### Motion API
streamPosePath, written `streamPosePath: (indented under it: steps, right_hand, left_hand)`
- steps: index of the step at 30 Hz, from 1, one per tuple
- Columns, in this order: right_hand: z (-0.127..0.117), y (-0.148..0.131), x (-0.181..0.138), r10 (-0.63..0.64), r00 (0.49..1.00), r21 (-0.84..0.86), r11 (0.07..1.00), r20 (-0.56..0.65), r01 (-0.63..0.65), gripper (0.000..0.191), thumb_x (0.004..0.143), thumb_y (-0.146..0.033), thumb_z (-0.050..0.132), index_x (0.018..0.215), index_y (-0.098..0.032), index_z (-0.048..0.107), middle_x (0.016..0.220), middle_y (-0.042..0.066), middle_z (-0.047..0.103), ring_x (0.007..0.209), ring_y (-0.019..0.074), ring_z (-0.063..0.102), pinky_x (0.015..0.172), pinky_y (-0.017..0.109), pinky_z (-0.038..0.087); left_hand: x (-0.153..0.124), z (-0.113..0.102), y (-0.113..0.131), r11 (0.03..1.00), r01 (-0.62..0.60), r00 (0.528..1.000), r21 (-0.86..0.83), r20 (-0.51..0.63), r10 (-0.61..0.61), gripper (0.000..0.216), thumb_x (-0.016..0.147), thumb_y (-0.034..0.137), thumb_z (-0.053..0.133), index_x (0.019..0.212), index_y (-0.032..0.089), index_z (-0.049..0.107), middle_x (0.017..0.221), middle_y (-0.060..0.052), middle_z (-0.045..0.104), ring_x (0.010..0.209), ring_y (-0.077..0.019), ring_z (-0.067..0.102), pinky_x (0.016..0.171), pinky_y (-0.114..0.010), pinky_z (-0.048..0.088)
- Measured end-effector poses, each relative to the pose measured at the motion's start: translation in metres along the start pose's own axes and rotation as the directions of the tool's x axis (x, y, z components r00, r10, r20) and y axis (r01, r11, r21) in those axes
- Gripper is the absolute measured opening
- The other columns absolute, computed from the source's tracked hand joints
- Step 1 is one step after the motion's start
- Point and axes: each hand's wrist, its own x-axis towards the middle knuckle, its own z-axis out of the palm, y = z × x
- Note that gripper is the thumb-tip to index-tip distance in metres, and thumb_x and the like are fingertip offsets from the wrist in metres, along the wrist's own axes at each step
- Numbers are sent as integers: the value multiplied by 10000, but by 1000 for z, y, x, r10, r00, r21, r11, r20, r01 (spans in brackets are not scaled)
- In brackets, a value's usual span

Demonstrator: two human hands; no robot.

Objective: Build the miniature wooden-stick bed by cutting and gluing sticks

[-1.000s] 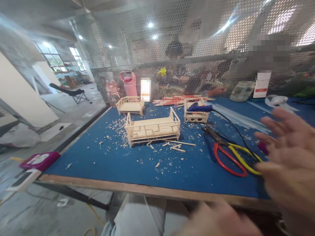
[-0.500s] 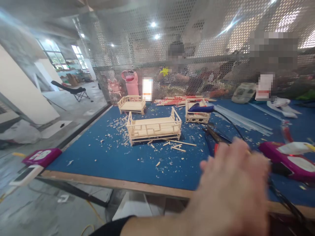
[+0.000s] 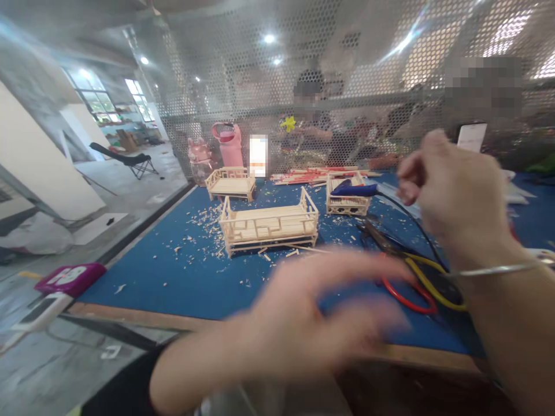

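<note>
My left hand (image 3: 303, 306), blurred by motion, hovers over the table's front edge with thumb and fingers apart and nothing in it. To its right lie pliers with red and yellow handles (image 3: 410, 300). My right hand (image 3: 463, 193) is raised over the right side of the table, fingers curled in; whatever it may hold is hidden. A bracelet circles that wrist. Ahead stands a miniature bed of thin wooden sticks (image 3: 269, 225). Behind it to the left is a smaller stick-built bench (image 3: 232, 186). A blue-handled tool with a cord (image 3: 355, 189) rests on another small stick frame (image 3: 347, 205).
Wood scraps litter the blue tabletop (image 3: 173, 289). Red-and-pale sticks (image 3: 316, 174) lie along the perforated screen (image 3: 243, 86), near a pink bottle (image 3: 232, 150). A purple-and-white device (image 3: 69, 278) sits at the left edge. People are visible behind the screen.
My left hand has swung left and down from above the pliers, uncovering their handles. My right hand has come into view at the right, its forearm covering the purple device there.
</note>
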Motion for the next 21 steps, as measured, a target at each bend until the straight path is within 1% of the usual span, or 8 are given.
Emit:
streamPosePath:
  steps: [1,3,5,9,12,15,18,21]
  right_hand:
    - [8,0,1,-14,999,40,999,33,13,264,871,-343,360,666,-235,487,560,9,454,509,141,457,550,323,393]
    - [28,9,-3,-51,997,118,992,62,43,101,773,-228,468,872,-223,490,639,-5,498,519,125,443,527,291,373]
    - [46,24,-11,-53,991,147,989,123,34,300,637,-128,506,924,-208,477,797,21,557,628,133,501,593,287,415]
    - [64,47,-25,60,920,47,995,387,-85,321,527,-86,504,830,-191,520,793,18,584,646,133,516,661,301,448]
    - [65,48,-30,93,876,25,993,473,-118,264,540,-99,532,789,-187,531,745,12,592,626,129,518,647,290,450]
    - [65,46,-32,59,855,62,992,515,-105,184,563,-130,563,728,-197,515,698,1,587,612,127,521,624,280,450]
    - [67,46,-34,-9,873,111,992,488,-52,168,584,-155,572,730,-203,504,708,4,582,636,136,530,650,295,453]
    - [69,49,-35,-53,888,165,986,456,-25,211,592,-171,586,785,-204,508,748,13,589,688,150,551,694,315,462]
  left_hand:
    - [9,-7,-6,1000,-9,1000,10,13,9,559,701,493,579,1234,343,506,1076,-25,656,1119,-287,517,856,-417,461]
    - [31,-23,-20,999,-26,999,36,35,25,527,709,485,577,1207,315,534,1043,-38,664,1092,-281,531,845,-402,460]
    - [57,-37,-36,998,-30,999,63,47,27,496,718,482,572,1175,289,561,1013,-51,670,1062,-274,545,833,-391,458]
    - [90,-48,-53,987,61,990,149,114,-79,455,674,514,611,1027,229,649,969,-82,677,920,-272,598,769,-393,469]
    - [93,-43,-53,975,89,983,201,140,-119,388,655,474,648,942,214,678,933,-85,688,846,-263,615,739,-395,470]
    - [90,-38,-49,970,74,989,232,109,-101,323,692,427,635,935,219,680,940,-80,695,888,-273,611,801,-442,444]
    - [88,-38,-47,968,92,988,234,97,-117,271,745,400,588,922,216,682,941,-79,697,930,-287,603,852,-497,405]
    - [89,-37,-49,976,91,984,199,130,-118,234,745,368,593,905,224,685,917,-71,697,923,-279,604,848,-487,406]
